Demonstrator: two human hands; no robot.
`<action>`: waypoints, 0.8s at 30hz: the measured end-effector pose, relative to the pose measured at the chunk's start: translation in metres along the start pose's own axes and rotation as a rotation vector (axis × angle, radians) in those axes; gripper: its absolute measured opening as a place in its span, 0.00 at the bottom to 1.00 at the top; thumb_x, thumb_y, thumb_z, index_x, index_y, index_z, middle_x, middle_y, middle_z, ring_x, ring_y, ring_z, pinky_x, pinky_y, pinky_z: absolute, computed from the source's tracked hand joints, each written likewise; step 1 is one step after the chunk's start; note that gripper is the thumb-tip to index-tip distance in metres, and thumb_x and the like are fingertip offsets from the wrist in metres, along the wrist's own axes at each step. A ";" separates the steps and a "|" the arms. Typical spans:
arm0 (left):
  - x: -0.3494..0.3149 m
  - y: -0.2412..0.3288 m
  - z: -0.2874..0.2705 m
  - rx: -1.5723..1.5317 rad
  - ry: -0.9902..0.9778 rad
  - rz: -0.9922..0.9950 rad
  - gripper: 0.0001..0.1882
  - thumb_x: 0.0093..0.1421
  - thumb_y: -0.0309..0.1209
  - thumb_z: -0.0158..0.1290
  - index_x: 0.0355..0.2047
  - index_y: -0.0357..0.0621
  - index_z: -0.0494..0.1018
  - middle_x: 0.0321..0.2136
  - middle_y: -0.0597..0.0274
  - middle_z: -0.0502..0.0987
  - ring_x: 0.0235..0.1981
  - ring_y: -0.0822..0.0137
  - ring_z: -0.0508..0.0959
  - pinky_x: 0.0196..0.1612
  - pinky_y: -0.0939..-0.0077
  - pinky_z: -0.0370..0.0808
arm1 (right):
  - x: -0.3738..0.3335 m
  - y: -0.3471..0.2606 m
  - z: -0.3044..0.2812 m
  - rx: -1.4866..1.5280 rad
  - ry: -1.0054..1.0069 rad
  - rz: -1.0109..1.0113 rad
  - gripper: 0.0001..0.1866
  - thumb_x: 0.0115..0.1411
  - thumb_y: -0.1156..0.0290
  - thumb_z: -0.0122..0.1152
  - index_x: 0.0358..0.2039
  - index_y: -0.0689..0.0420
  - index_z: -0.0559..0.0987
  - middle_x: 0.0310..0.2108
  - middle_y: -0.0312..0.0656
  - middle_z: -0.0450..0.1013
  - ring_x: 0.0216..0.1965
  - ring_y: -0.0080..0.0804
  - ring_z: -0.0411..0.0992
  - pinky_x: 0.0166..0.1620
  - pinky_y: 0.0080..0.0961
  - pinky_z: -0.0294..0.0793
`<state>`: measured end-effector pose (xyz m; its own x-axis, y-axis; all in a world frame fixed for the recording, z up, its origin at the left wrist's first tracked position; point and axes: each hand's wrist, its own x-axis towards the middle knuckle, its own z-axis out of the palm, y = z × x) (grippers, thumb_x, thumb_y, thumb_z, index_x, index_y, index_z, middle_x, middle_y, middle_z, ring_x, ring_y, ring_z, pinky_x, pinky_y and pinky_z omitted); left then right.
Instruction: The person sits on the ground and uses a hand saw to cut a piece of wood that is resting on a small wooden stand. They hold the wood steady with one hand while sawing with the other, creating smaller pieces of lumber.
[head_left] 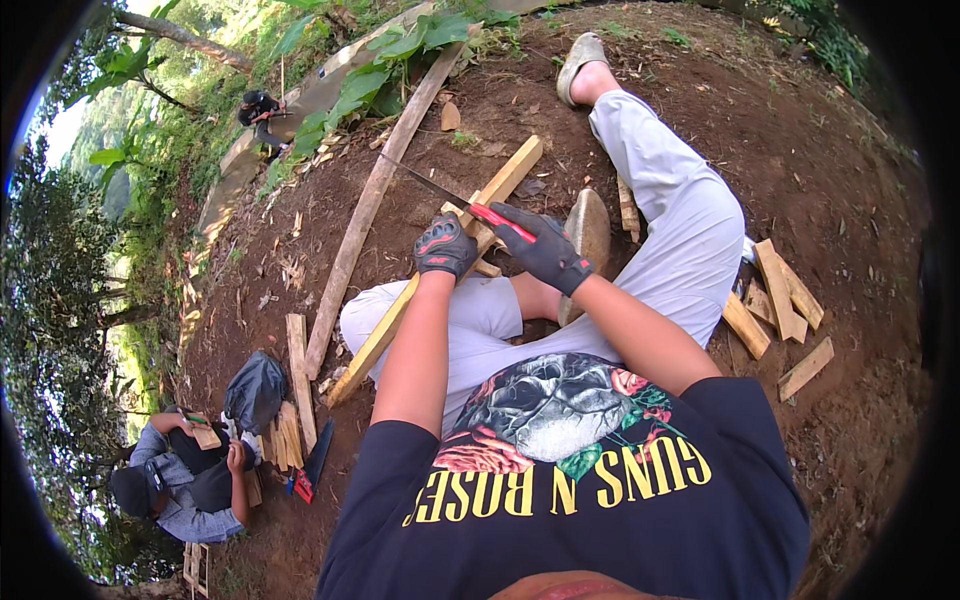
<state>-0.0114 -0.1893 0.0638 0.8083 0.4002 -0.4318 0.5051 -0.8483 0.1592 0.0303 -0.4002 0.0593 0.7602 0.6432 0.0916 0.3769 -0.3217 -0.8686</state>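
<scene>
My right hand (545, 248), in a dark glove, is wrapped round the red handle of a saw (499, 220). Its narrow dark blade points up and left, above a long squared wooden beam (517, 171). My left hand (446, 246), gloved too, is closed on that beam just left of the saw handle. The beam slants from beside my left knee to beyond my hands. A shorter piece of wood (487, 268) shows partly under it, mostly hidden. Whether the blade touches the wood I cannot tell.
A long pole (380, 200) lies left of the beam. Cut wood pieces (772, 300) lie at the right. A co-worker (190, 480) sits at the lower left near a dark bag (255, 392) and a saw (316, 464); another person (262, 115) is far off.
</scene>
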 end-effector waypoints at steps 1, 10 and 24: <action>-0.003 0.002 -0.001 0.008 0.057 0.012 0.25 0.58 0.45 0.63 0.50 0.42 0.80 0.49 0.41 0.83 0.51 0.42 0.84 0.55 0.50 0.81 | -0.018 -0.007 -0.018 0.084 -0.031 0.100 0.25 0.72 0.60 0.59 0.67 0.53 0.76 0.61 0.50 0.79 0.60 0.48 0.78 0.60 0.43 0.76; -0.004 -0.002 0.005 0.045 0.023 0.019 0.25 0.58 0.45 0.63 0.51 0.42 0.79 0.49 0.43 0.83 0.52 0.43 0.84 0.55 0.51 0.81 | -0.122 -0.115 -0.174 -0.017 -0.244 0.578 0.23 0.73 0.59 0.58 0.65 0.49 0.79 0.56 0.47 0.82 0.58 0.45 0.79 0.61 0.39 0.73; -0.002 0.004 0.003 0.019 0.091 0.033 0.20 0.59 0.40 0.61 0.49 0.44 0.79 0.47 0.43 0.84 0.50 0.45 0.85 0.53 0.50 0.81 | 0.018 -0.004 0.001 0.083 -0.018 -0.012 0.23 0.74 0.58 0.55 0.65 0.52 0.79 0.61 0.52 0.78 0.59 0.52 0.78 0.64 0.39 0.74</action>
<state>-0.0114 -0.1946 0.0628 0.8491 0.4007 -0.3442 0.4723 -0.8677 0.1549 0.0420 -0.3862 0.0640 0.7461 0.6592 0.0940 0.3399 -0.2556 -0.9051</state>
